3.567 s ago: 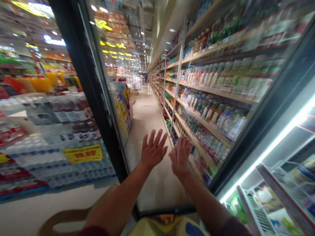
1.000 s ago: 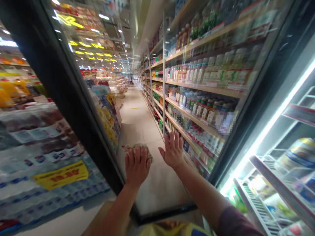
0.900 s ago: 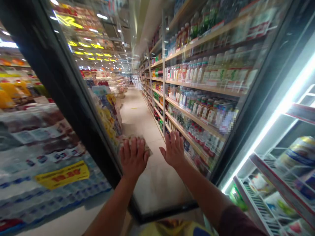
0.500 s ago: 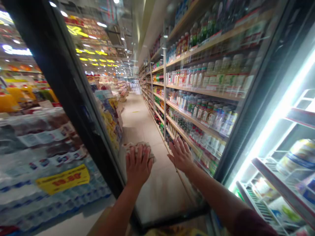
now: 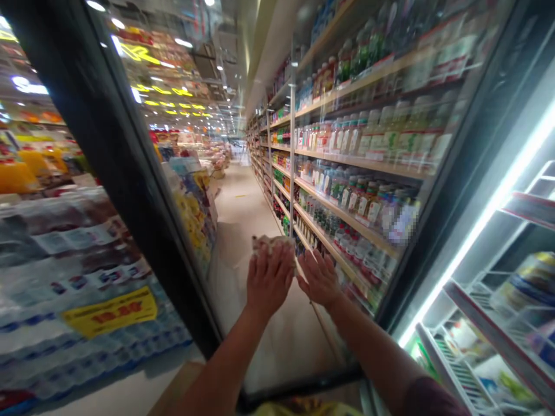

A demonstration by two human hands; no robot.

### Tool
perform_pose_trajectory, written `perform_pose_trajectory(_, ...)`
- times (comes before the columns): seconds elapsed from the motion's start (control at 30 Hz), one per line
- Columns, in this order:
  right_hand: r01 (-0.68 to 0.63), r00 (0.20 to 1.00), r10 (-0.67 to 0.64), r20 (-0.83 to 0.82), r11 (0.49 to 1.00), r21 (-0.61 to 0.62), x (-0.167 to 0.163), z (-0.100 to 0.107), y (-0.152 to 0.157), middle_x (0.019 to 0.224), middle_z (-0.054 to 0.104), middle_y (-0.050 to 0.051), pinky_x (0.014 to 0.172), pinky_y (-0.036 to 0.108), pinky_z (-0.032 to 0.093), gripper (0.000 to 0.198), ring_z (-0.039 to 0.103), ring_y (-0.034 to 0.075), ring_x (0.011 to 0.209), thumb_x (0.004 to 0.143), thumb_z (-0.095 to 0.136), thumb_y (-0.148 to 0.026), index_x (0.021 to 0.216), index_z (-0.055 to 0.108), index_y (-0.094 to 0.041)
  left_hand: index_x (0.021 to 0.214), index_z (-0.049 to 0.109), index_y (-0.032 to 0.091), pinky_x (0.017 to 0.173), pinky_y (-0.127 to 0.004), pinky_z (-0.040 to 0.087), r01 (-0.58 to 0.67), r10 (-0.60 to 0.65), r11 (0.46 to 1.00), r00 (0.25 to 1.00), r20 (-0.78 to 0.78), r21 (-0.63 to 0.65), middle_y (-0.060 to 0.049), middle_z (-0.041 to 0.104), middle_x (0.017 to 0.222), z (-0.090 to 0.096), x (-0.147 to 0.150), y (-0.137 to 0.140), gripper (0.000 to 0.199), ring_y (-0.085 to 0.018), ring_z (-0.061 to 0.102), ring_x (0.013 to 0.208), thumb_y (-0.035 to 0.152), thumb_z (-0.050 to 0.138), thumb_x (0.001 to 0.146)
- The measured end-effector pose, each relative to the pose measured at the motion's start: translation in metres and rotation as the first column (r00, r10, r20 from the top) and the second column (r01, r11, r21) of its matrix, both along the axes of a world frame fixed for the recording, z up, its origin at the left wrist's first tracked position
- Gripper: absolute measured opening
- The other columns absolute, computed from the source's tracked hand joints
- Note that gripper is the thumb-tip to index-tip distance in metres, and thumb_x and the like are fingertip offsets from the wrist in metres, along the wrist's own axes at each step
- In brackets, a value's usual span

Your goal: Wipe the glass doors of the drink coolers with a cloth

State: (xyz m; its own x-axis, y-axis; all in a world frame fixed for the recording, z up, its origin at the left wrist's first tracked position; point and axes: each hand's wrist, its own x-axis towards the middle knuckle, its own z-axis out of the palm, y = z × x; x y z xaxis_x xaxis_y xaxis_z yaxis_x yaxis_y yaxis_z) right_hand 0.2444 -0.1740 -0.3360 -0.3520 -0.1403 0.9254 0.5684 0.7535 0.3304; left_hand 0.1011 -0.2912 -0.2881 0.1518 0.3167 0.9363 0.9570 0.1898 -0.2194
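Note:
A glass door with a dark frame (image 5: 130, 179) stands in front of me, and the aisle shows through its pane. My left hand (image 5: 269, 278) presses a crumpled, light-coloured cloth (image 5: 272, 241) against the glass, its fingers laid over the cloth. Just to the right, my right hand (image 5: 319, 280) lies against the pane with fingers apart and nothing in it. A small gap separates the two hands. Most of the cloth is hidden under the left hand.
Lit fridge shelves (image 5: 489, 346) with packages stand close on the right. Stacked bottle packs (image 5: 87, 248) with a yellow price sign (image 5: 110, 312) fill the left side. Beyond the glass, long shelves of bottled drinks (image 5: 347, 136) line the aisle floor (image 5: 238, 202).
My left hand has slid right across the glass with the cloth, coming close to my right hand. The right hand has stayed nearly where it was.

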Motion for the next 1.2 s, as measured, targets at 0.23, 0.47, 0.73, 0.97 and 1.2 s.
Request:
perform_pose_trajectory(0.23,-0.019,1.000,0.019,-0.001,1.000,-0.017,0.000,0.000,0.001,0.134,0.067,0.009,0.127,0.039,0.019,0.040,0.036,0.021,0.148,0.093,0.057,-0.034,0.129,0.066,-0.020,0.158,0.029,0.023,0.126,-0.052,0.008,-0.035,0.034,0.999,0.999,0.026,0.035,-0.009,0.034,0.160,0.055,-0.027,-0.004,0.070,-0.031,0.012,0.154,0.037,0.058,0.096)
perform_pose_trajectory(0.47,-0.008,1.000,0.008,-0.008,1.000,-0.020,-0.001,-0.002,0.001,0.137,0.065,0.009,0.127,0.039,0.018,0.050,0.040,0.022,0.146,0.091,0.059,-0.034,0.139,0.059,-0.020,0.157,0.031,0.021,0.125,-0.054,0.013,-0.033,0.033,0.999,0.998,0.061,-0.002,-0.011,0.028,0.162,0.027,-0.010,-0.002,0.067,-0.033,0.010,0.154,0.035,0.057,0.097)
perform_pose_trajectory(0.73,-0.022,1.000,0.022,0.009,1.000,-0.014,0.002,-0.004,0.004,0.139,0.064,0.007,0.128,0.038,0.016,0.050,0.037,0.020,0.148,0.090,0.050,-0.023,0.140,0.059,-0.020,0.158,0.029,0.025,0.127,-0.051,0.005,-0.032,0.032,0.999,0.999,0.006,-0.020,-0.010,0.037,0.158,0.041,-0.034,-0.013,0.073,-0.028,0.010,0.155,0.037,0.062,0.094)
perform_pose_trajectory(0.97,-0.027,1.000,0.027,0.004,1.000,-0.003,-0.001,-0.001,0.003,0.133,0.067,0.008,0.128,0.039,0.016,0.045,0.031,0.020,0.151,0.089,0.052,-0.020,0.133,0.064,-0.019,0.151,0.045,0.019,0.127,-0.051,0.012,0.004,-0.005,0.997,1.000,-0.006,-0.082,-0.013,0.046,0.153,-0.048,-0.030,-0.024,0.060,-0.031,0.011,0.154,0.029,0.062,0.094)
perform_pose_trajectory(1.2,-0.002,1.000,0.002,0.014,1.000,-0.010,-0.002,-0.004,0.007,0.138,0.065,0.007,0.128,0.039,0.016,0.051,0.034,0.020,0.150,0.089,0.052,-0.022,0.139,0.059,-0.019,0.150,0.046,0.026,0.128,-0.044,0.006,0.018,-0.022,0.993,0.999,-0.037,-0.121,-0.006,0.050,0.150,-0.035,-0.037,-0.022,0.055,-0.024,0.014,0.154,0.032,0.058,0.097)
